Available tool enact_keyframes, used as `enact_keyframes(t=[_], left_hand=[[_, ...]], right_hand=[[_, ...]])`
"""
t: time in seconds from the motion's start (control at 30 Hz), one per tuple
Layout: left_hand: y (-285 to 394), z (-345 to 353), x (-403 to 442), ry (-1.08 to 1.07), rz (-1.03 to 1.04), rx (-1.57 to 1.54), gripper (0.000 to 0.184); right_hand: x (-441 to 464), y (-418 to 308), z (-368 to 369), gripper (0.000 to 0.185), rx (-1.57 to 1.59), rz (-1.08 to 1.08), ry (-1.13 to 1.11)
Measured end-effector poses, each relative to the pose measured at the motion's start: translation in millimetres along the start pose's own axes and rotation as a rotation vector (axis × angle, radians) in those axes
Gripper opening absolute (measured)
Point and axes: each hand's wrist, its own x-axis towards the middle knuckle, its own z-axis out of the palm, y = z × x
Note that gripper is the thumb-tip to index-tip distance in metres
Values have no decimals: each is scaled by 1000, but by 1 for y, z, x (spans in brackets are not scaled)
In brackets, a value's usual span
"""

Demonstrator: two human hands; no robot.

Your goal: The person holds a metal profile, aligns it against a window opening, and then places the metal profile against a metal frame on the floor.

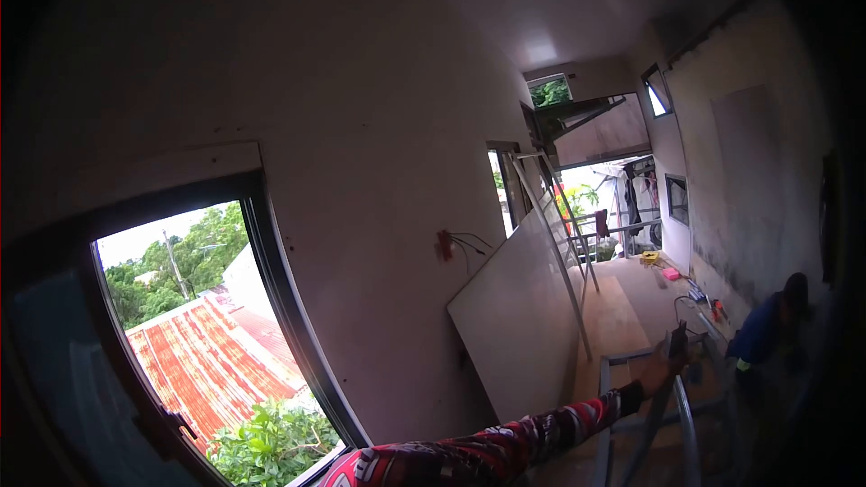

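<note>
My left hand [663, 370] reaches out at the lower right, at the end of a red, black and white patterned sleeve [541, 428]. Its fingers are closed around a small dark object [677, 339] that I cannot make out. Just beneath and beside it is a grey metal frame [618, 424] with long bars. My right hand is outside the view.
A person in blue [762, 329] bends low at the right wall. Left of the metal frame, a large pale board [519, 320] leans on the wall near a ladder [552, 243]. Tools [704, 298] lie on the floor farther back. An open window [262, 289] is at left.
</note>
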Motion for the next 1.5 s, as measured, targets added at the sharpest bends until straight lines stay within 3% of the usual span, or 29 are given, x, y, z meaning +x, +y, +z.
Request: enact_keyframes(t=[0.03, 0.1, 0.13, 0.17, 0.2, 0.27, 0.33, 0.37, 0.43, 0.47, 0.5, 0.63, 0.7, 0.8, 0.87, 1.2, 1.5], left_hand=[[-48, 12, 6, 1, 255, 312, 29], [-82, 15, 7, 116, 666, 742, 35], [-58, 13, 5, -30, 304, 304, 34], [-32, 10, 4, -6, -57, -141, 35], [-37, 9, 7, -54, -174, -561, 34], [-13, 1, 6, -17, -149, -413, 28], [6, -6, 13, -45, -197, -549, 22], [14, -8, 15, -57, -223, -616, 19], [29, -2, 17, 2, -242, -601, 13], [12, 6, 18, 1, -174, -537, 13], [29, 3, 19, -9, -258, -652, 17], [7, 6, 20, -15, -159, -618, 17], [-12, 4, 25, -37, -166, -776, 13], [-13, 2, 27, -53, -129, -758, 12], [5, 7, 26, -55, -167, -803, 12], [12, 16, 29, -90, -150, -869, 12], [16, 14, 26, -75, -177, -851, 13]], right_hand=[[0, 3, 2, 72, 5, 1, -1], [1, 11, 10, 72, 28, 2, -3], [2, 17, 19, 72, 47, -5, -6], [4, 24, 31, 72, 71, -21, -12], [8, 31, 45, 72, 83, -41, -14], [24, 44, 76, 72, 109, -95, -6], [17, 30, 79, 72, 110, -138, 57], [5, 14, 66, 71, 242, 77, -101], [-11, 5, 57, 63, 71, 18, 11], [-19, -1, 50, 61, 99, 13, -8], [-39, -18, 30, 63, 123, 79, -52], [-42, -13, 50, 57, 111, 88, -21], [-38, -4, 64, 57, 115, 48, 14], [-38, -5, 77, 60, 94, -58, 38], [-47, -13, 74, 50, 144, -7, 80], [-69, -29, 58, 51, 164, 64, 135], [-75, -37, 60, 56, 104, 102, 35]])
